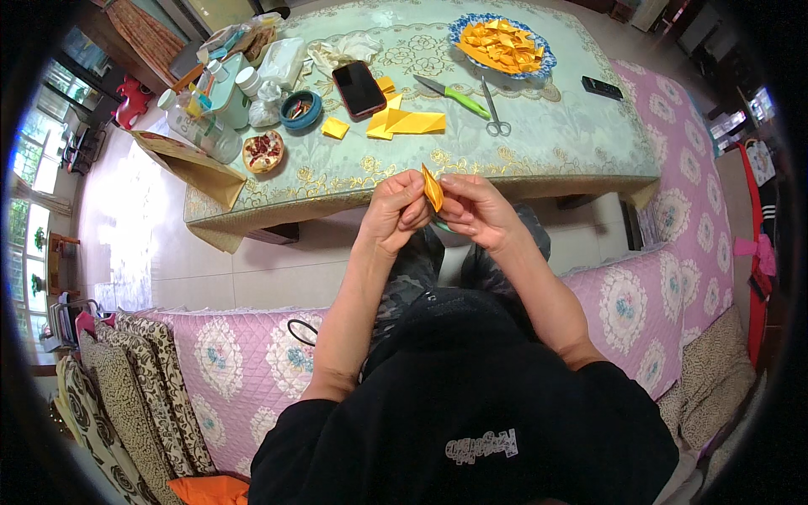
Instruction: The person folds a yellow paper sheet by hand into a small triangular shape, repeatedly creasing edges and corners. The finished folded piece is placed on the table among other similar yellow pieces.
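Between my two hands, just in front of the table's near edge, is a folded piece of golden-yellow paper (432,189). My left hand (402,205) pinches it from the left, and my right hand (473,208) holds its right side with thumb and fingertips. Beyond them on the cloth lie yellow paper strips (416,121) and a small folded yellow packet (335,128). A blue-and-white plate (550,65) at the back is heaped with folded yellow paper pieces (500,45). A green-handled knife (466,103) and metal scissors (494,113) lie between the plate and the strips.
The table's lace-patterned cloth (530,148) bears a smartphone (358,88), a blue round bowl (300,110), a cut pomegranate (263,152), a plastic bottle (205,129), a paper bag (189,167) and a remote control (601,88). A sofa with a pink quilted cover (631,309) surrounds my seat.
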{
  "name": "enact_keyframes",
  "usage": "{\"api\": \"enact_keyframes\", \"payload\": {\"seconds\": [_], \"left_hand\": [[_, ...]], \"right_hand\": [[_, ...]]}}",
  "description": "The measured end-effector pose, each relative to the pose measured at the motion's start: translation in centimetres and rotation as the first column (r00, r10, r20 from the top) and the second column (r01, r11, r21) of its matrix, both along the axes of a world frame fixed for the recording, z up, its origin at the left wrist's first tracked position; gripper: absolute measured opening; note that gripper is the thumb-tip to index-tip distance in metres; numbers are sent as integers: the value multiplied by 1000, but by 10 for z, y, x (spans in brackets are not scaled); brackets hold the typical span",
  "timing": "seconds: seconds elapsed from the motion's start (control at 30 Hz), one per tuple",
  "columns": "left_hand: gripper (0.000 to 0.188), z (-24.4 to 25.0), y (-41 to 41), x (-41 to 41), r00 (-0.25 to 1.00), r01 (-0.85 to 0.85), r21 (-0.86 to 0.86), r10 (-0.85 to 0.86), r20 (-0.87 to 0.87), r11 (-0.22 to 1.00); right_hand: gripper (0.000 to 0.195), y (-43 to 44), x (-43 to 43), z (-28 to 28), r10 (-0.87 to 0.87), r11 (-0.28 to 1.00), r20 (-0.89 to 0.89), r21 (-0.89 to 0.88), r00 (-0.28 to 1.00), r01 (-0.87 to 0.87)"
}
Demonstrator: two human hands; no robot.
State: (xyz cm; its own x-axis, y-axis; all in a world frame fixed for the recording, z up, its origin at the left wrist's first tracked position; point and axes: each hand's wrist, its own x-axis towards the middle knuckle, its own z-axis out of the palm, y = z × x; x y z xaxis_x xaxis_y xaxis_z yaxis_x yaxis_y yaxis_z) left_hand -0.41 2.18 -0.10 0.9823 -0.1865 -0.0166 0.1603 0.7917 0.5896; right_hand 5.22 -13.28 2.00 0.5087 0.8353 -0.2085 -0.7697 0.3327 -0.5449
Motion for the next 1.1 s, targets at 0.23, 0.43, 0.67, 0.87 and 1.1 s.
{"api": "enact_keyframes", "payload": {"seconds": [0.23, 0.43, 0.67, 0.87, 1.1], "left_hand": [[17, 3, 2, -2, 997, 28, 16, -29, 65, 999], [19, 7, -3, -6, 998, 52, -41, -50, 45, 998], [20, 13, -5, -11, 996, 47, -48, -50, -69, 998], [18, 3, -2, -9, 998, 55, -52, -57, -28, 997], [20, 2, -8, -9, 1000, -16, -162, 15, -6, 987]], "right_hand": [[14, 1, -7, -3, 16, 993, -96, 120, 995, -5], [12, 0, -6, -11, -22, 991, -2, 135, 1000, 22], [13, -1, -6, -11, -15, 1000, 89, 15, 996, 14], [15, 0, -6, -11, -9, 1000, -31, 29, 999, 10], [11, 5, -13, -14, -31, 980, -159, 191, 987, 61]]}}
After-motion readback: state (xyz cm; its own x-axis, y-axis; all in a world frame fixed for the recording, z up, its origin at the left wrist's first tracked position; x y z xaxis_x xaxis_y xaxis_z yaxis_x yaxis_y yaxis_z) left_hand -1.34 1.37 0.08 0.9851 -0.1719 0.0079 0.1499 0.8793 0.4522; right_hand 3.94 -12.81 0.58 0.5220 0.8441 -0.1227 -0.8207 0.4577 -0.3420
